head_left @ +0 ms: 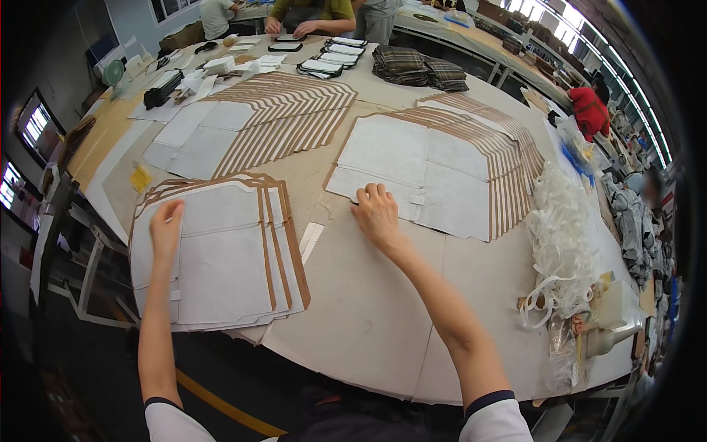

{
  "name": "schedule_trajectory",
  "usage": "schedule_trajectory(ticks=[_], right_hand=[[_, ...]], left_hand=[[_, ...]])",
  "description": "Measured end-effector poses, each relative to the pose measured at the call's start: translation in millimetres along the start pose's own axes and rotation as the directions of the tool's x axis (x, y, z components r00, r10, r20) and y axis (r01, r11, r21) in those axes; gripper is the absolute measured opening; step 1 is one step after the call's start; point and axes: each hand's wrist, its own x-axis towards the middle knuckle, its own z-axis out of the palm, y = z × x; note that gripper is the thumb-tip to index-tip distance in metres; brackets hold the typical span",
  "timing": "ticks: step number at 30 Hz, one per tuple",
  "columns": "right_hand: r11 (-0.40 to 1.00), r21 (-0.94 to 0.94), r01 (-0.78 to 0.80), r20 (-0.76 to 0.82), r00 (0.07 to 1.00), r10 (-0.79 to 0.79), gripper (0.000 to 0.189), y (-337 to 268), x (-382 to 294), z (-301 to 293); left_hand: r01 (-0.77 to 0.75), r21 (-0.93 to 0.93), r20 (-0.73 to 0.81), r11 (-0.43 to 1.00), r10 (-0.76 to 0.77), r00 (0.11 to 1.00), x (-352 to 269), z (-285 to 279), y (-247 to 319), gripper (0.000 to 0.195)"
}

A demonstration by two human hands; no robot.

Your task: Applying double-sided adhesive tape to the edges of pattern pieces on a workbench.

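Note:
My left hand [165, 224] is above a stack of white-faced panels with brown edges [221, 265] at the table's near left. Its thumb and fingertips are drawn together, and I see nothing between them. My right hand [377, 212], with fingers curled, is at the near edge of a fanned stack of similar panels [381, 143]. A small dark bit shows beside its fingertips, too small to name. Whether these fingers grip the top panel's edge is hidden. A small white tab [416, 200] sits on that panel, right of my hand.
Another fanned panel stack [287, 116] lies farther left. Folded plaid fabric [400, 66] and black-edged white pieces [337, 55] lie at the back, near a person's hands [304, 29]. White tape [560, 237] is heaped right, beside a plastic bottle [607, 341]. The table edge [342, 378] curves before me.

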Motion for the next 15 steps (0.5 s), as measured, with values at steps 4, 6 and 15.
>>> schedule_trajectory(ticks=[4,6,15], right_hand=[[0.987,-0.073,0.146,0.112,0.984,-0.137,0.015,8.3,11.6,8.9],[0.904,-0.287,0.318,0.247,0.936,-0.251,0.015,-9.8,16.5,18.0],[0.594,0.56,-0.578,-0.008,0.713,0.701,0.024,56.1,44.1,-1.7]], left_hand=[[-0.002,-0.192,0.379,0.981,0.076,0.922,-39.4,115.0,119.5,0.017],[-0.052,-0.218,0.445,0.975,0.147,0.883,-60.8,153.5,151.1,0.018],[-0.517,-0.112,0.368,0.849,0.518,0.772,-63.2,264.8,184.3,0.029]])
